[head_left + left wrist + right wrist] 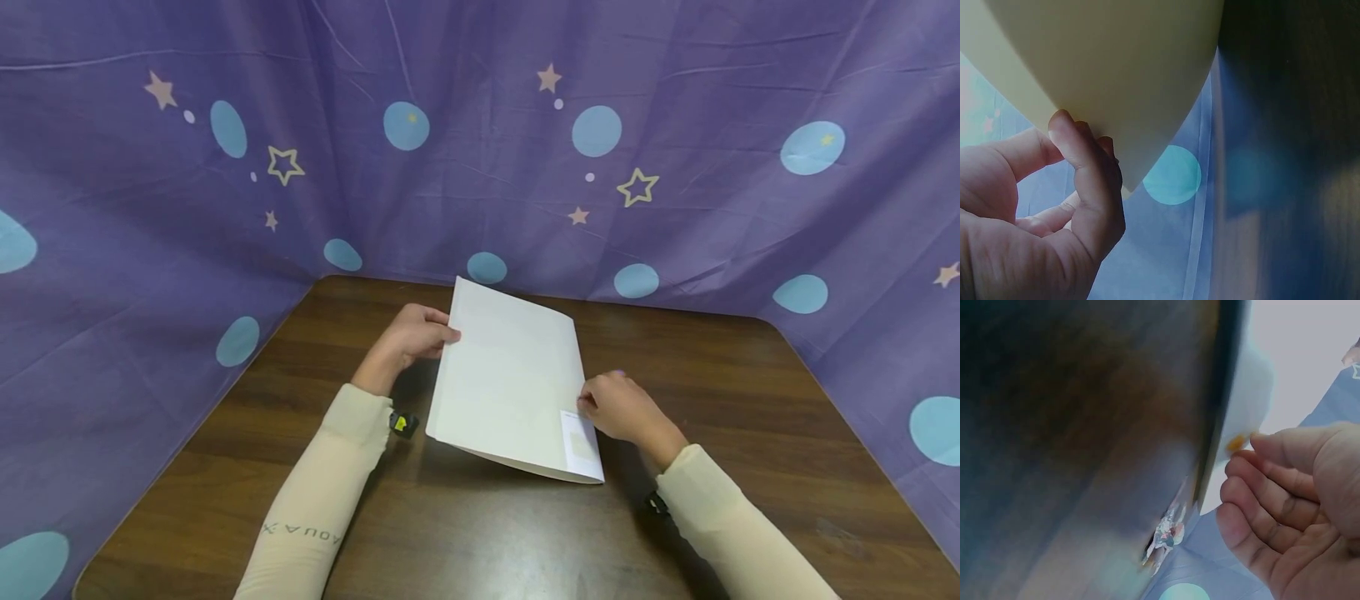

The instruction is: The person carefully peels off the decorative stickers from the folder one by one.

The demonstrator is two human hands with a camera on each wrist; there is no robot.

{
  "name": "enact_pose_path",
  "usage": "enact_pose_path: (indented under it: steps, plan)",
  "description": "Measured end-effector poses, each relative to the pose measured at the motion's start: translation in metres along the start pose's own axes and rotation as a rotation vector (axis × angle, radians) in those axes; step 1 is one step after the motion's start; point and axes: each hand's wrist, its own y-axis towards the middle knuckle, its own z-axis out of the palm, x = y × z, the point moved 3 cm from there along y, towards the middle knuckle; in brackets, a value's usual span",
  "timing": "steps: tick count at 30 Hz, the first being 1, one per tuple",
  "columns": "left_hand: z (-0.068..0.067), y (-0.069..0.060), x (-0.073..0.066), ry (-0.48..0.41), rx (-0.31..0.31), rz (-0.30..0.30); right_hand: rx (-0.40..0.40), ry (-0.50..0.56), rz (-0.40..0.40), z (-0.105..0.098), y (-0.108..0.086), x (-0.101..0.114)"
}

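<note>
A large white paper folder is held tilted above the table, its lower edge bowed open. My left hand pinches its left edge, thumb on the front and fingers behind; the left wrist view shows these fingers against the cream underside. At the folder's right edge is my right hand, fingers curled, just above a white label with a pale yellowish patch. In the right wrist view, thumb and index finger pinch a small orange piece beside the white surface; what it is cannot be made out.
The brown wooden table has rounded far corners. Behind it hangs a purple curtain with stars and blue ovals. A crumpled multicoloured item, too blurred to name, lies beyond the folder's edge in the right wrist view.
</note>
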Motion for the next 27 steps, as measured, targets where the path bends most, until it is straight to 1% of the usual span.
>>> enact_pose_path:
  steps: [5,7,10,13,17,21,24,27]
  plan:
    - [0.0005,0.0011,0.0012,0.000,0.002,-0.001,-0.025,-0.022,-0.019,-0.0004,-0.0008,0.0015]
    - [0.0007,0.0012,0.0013,-0.003,0.002,0.001,-0.022,-0.011,-0.027,-0.0006,-0.0007,0.0014]
    - [0.0004,0.0005,0.0007,-0.007,-0.003,0.002,-0.005,0.029,-0.013,-0.0011,-0.0001,0.0011]
    - [0.0006,0.0001,0.0003,-0.010,0.000,0.004,0.021,0.080,0.030,-0.0009,0.0008,0.0009]
    - [0.0004,0.0000,-0.0001,-0.009,0.006,0.002,0.037,0.125,0.111,-0.0009,0.0029,0.0012]
    - [-0.0001,-0.0001,-0.0001,-0.006,0.002,-0.003,0.041,0.141,0.181,-0.0012,0.0058,0.0021]
    - [-0.0001,-0.0004,-0.0003,-0.001,0.003,-0.002,0.042,0.146,0.216,-0.0020,0.0072,0.0034]
    - [-0.0002,-0.0008,-0.0005,-0.001,0.000,-0.003,0.032,0.135,0.232,-0.0026,0.0082,0.0050]
